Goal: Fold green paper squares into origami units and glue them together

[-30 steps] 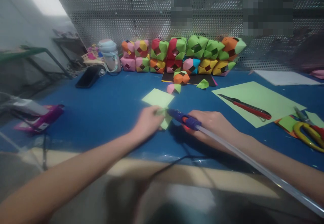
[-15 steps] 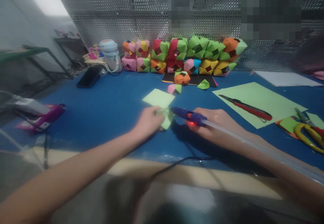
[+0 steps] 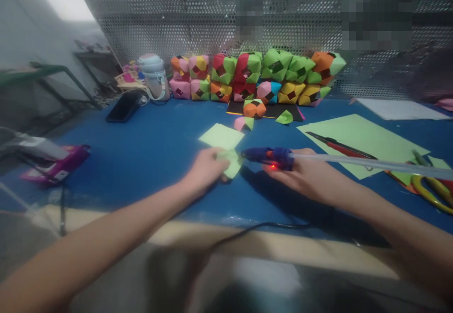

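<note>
My left hand [image 3: 206,168] is closed on a small folded light-green paper piece [image 3: 230,162] on the blue table [image 3: 148,148]. My right hand [image 3: 300,174] grips a blue glue gun [image 3: 269,155] with a red light lit on it. Its nozzle points left and touches the paper piece. A clear glue stick [image 3: 368,163] runs out of the gun's back to the right. A flat light-green paper square [image 3: 221,136] lies just behind my left hand.
Several coloured paper cubes [image 3: 255,76] are stacked along the mesh wall. A large green sheet [image 3: 361,141] with a red utility knife [image 3: 339,147] lies at right, with yellow-handled scissors [image 3: 432,188] beyond. A phone [image 3: 123,107], a bottle [image 3: 154,77] and a pink tool [image 3: 56,164] sit left.
The glue gun has swung so that its glue stick now lies nearly level, pointing right instead of down toward me. Its nozzle stays at the paper piece. My left hand has barely moved.
</note>
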Available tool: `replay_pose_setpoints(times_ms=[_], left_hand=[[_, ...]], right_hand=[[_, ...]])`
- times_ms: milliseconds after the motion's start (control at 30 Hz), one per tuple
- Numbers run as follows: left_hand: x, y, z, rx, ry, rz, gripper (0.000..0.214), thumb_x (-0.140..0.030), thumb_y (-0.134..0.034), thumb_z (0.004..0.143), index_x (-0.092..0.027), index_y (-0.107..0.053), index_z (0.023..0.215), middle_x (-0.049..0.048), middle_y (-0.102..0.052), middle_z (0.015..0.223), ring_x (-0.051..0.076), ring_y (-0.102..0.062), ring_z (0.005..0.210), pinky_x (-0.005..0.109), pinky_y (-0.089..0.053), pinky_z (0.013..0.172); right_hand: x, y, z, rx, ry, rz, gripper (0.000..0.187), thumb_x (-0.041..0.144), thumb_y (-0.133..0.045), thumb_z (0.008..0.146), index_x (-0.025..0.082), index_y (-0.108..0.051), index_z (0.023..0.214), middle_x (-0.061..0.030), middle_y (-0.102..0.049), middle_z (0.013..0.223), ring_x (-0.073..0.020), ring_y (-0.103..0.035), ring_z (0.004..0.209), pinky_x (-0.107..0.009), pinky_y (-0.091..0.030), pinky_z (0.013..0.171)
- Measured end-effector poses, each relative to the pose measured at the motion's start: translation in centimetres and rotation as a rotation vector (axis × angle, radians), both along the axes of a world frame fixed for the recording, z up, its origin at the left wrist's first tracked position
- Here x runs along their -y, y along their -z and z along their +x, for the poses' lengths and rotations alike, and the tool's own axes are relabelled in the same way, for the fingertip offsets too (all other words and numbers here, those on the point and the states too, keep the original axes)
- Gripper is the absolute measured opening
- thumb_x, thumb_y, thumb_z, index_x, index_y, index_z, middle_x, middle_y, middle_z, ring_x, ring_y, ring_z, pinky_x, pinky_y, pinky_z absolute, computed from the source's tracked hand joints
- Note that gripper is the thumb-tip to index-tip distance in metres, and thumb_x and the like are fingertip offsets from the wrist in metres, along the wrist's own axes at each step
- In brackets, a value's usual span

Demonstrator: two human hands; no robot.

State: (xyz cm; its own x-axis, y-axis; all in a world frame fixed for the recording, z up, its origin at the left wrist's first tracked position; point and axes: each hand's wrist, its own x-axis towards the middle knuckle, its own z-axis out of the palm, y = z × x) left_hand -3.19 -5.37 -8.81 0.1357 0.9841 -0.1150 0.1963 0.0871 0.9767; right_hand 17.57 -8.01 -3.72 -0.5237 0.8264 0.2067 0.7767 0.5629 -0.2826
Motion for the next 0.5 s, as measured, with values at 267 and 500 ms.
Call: replay_pose_setpoints(times_ms=[267, 500], left_hand=[[0.24, -0.48, 0.17, 0.023, 0.032, -0.062, 0.013, -0.011, -0.057, 0.068, -0.009, -0.063, 0.079, 0.0023, -0.06, 0.065, 0.007, -0.053, 0.043, 0.02, -0.044, 0.04], [0.29, -0.61, 0.22, 0.054, 0.049, -0.089, 0.011, -0.01, -0.056, 0.067, -0.01, -0.061, 0.076, 0.0019, -0.059, 0.061, 0.007, -0.052, 0.042, 0.019, -0.043, 0.039]], right_hand=[[0.11, -0.26, -0.11, -0.102, 0.067, -0.074, 0.028, 0.037, -0.047, 0.083, 0.019, -0.059, 0.067, 0.0021, -0.052, 0.05, -0.0115, -0.043, 0.045, -0.022, -0.034, 0.043], [0.12, -0.26, 0.22, -0.08, 0.093, -0.083, 0.028, 0.038, -0.047, 0.084, 0.019, -0.059, 0.066, 0.0018, -0.051, 0.05, -0.0115, -0.043, 0.044, -0.021, -0.034, 0.039]])
